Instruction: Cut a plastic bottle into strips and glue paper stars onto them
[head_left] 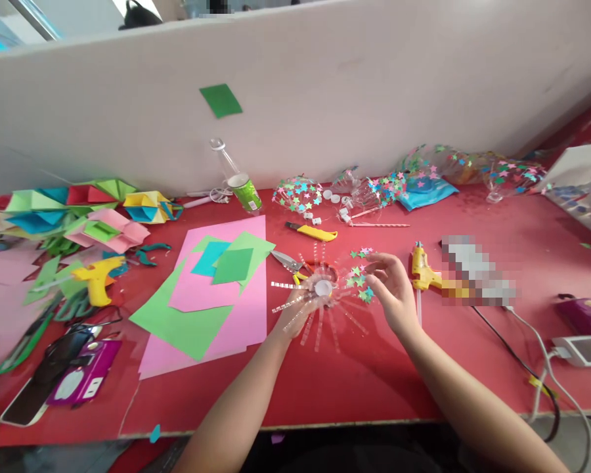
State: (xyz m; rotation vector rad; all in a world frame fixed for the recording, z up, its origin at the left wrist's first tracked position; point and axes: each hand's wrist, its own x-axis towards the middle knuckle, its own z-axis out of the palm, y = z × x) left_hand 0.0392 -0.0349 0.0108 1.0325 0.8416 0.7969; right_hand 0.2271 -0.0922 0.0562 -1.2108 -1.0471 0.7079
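My left hand (295,314) is closed on a clear plastic bottle top (324,289), partly covered by it. The piece has a white cap in the middle, and its sides are cut into thin strips that fan out all round. To its right, my right hand (394,286) is curved over a loose group of small paper stars (359,279) in green, pink and blue. Its thumb and fingers are apart, with no object plainly between them. Scissors (286,261) with orange and yellow handles lie partly under the plastic strips. Just beyond them rests a yellow utility knife (318,232).
Pink and green paper sheets (251,322) lie at the left. A yellow glue gun (421,269) is right of my right hand, with cables (526,328) farther right. Star-covered plastic ornaments (298,192) and a clear bottle (241,184) line the wall. Folded paper lanterns (108,230) sit far left.
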